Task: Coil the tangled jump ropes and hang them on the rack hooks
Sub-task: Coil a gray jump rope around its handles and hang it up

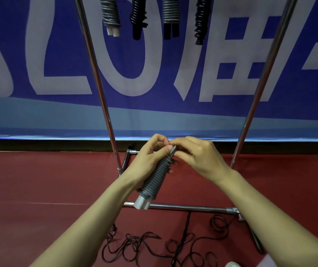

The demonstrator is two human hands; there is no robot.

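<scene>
Below your grips, nearest you, a tangled thin dark jump rope [150, 245] sprawls on the red floor [38, 180]. Your left grip [150, 157] clasps a grey coiled jump rope with white handles [155, 180], handles jutting beneath; your right grip [196, 157] pinches its top end. Far above hang four coiled rope bundles [170, 12].

Big blue banner [58, 54] with huge white letters fills the back wall, paler blue stripe [29, 116] along the bottom, then a black strip [38, 145] meeting a dark red floor [29, 180].
</scene>
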